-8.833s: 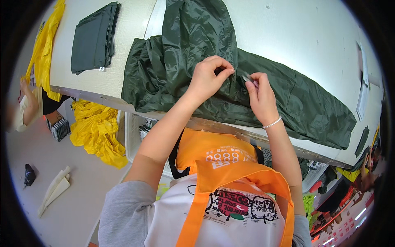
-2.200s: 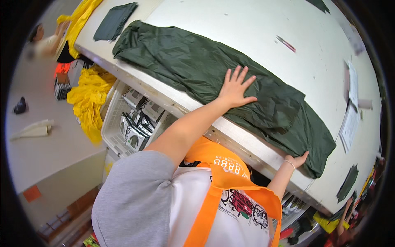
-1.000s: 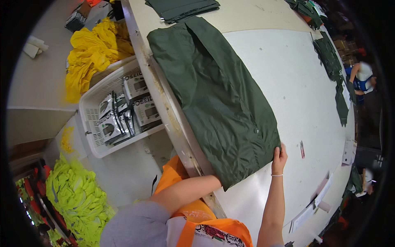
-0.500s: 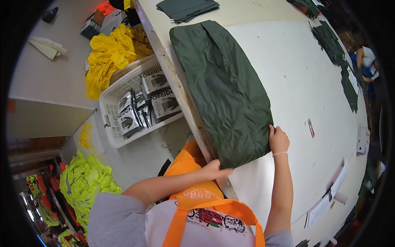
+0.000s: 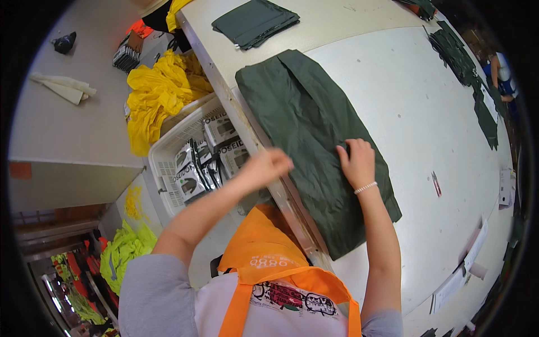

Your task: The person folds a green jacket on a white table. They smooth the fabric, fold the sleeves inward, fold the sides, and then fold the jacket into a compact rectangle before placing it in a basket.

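Note:
A dark green folded garment [image 5: 314, 135] of thin, slightly shiny fabric lies lengthwise along the table's left edge, creased down its length. My right hand [image 5: 357, 163], with a beaded bracelet at the wrist, rests on top of it near its right side, thumb apart from the bent fingers. Beside the garment's left side, over the table edge, my left hand [image 5: 270, 166] is raised with its fingers curled in. Motion blurs those fingers, and I see no cloth held in them.
The white table [image 5: 415, 129] bears a stack of folded dark green pieces [image 5: 255, 22] at the far end and red snips [image 5: 436, 184] at right. Papers [image 5: 449, 289] lie lower right. Left, a white basket [image 5: 163, 182] holds packaged goods, with yellow cloth [image 5: 163, 92] behind it.
Both hands have left the garment's near end and moved farther up along it. The right hand now rests on the fabric. The garment's near end lies flatter and reaches closer to me.

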Available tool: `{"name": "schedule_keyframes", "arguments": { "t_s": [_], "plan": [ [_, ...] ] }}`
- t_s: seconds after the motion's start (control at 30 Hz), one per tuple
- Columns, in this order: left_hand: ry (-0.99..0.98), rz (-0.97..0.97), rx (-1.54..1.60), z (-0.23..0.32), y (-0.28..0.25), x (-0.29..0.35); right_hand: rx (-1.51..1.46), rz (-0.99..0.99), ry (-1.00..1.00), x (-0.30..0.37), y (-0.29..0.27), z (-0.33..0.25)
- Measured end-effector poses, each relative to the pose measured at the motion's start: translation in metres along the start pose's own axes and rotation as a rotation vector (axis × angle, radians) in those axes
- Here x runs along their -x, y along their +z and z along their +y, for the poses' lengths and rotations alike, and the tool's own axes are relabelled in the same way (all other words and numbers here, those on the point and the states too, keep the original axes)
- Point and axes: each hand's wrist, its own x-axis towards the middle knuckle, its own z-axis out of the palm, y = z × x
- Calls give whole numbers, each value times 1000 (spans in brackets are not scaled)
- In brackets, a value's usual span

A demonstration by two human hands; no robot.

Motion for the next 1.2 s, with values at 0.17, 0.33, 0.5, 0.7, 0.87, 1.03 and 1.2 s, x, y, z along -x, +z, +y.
{"name": "schedule_keyframes", "arguments": {
  "t_s": [0.17, 0.33, 0.5, 0.7, 0.87, 1.03, 1.2],
  "plan": [
    [312, 524, -224, 11, -137, -163, -179, -122, 75, -88, 60, -55],
    [114, 390, -435, -5, -175, -299, -143, -147, 15, -158, 103, -97],
    [70, -242, -176, -9, -198, -343, -295, -110, -102, -182, 76, -106],
    [16, 115, 317, -42, -227, -303, -75, 74, 54, -219, 101, -67],
    [15, 790, 341, -100, -175, -180, -1, -18, 136, -231, 119, -59],
    [-63, 431, 203, -100, -134, -155, -245, -411, 462, -278, 107, -26],
    [-186, 413, 1079, -60, -136, -174, -537, -832, 727, -323, 86, -7]
  ]
}}
